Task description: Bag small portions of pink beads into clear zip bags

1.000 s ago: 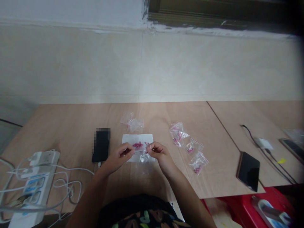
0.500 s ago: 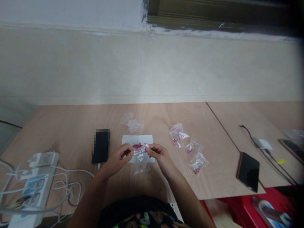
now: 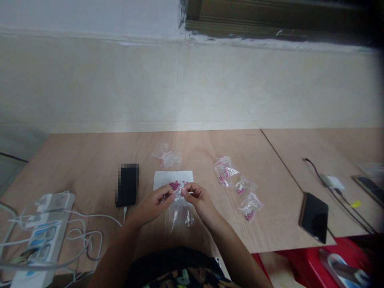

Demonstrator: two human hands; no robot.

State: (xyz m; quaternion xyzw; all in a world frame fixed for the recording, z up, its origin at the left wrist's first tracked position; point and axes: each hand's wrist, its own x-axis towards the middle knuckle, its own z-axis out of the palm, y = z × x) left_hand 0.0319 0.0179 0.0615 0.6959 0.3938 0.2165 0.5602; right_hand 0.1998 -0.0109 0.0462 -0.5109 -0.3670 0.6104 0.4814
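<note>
Nearest: dark garment (image 3: 180, 264), coloured print, cut off at bottom edge. Bottom R: red plastic item (image 3: 303, 260), partly hidden under surface (image 3: 90, 160) edge; grey-white object (image 3: 345, 268) on it blurred. Bottom L: white power strip (image 3: 55, 240), rigid, rect., cut off at bottom; looped white cables (image 3: 85, 240) cover part of it.

Ctr: L hand (image 3: 156, 203) & R hand (image 3: 199, 200) close tog., both pinching upper part of clear bag (image 3: 181, 216) betw. thumb & forefinger. Bag: thin, glossy, creased film; mouth hidden by fingers, can't tell if open. Pink-red beads (image 3: 174, 185), small, rounded, in loose cluster on white paper (image 3: 168, 177) just beyond fingertips, near side hidden. Paper flat, rect., lower part covered by hands & bag.

L of paper: black phone (image 3: 129, 188), upper L edge pixelated, white plug at near end. R: filled bags (image 3: 250, 210), crinkled film, some overlapping, count unclear, beads inside. Further R: dark phone (image 3: 314, 218), glossy; white adapter (image 3: 331, 182) w/ dark leads.

Beyond paper: flat bags (image 3: 171, 159), clear film, overlapping. Surface: pale wood-grain, seam at R. Rear: smooth beige wall (image 3: 120, 88); dark frame (image 3: 270, 20) above, cut off at top.
</note>
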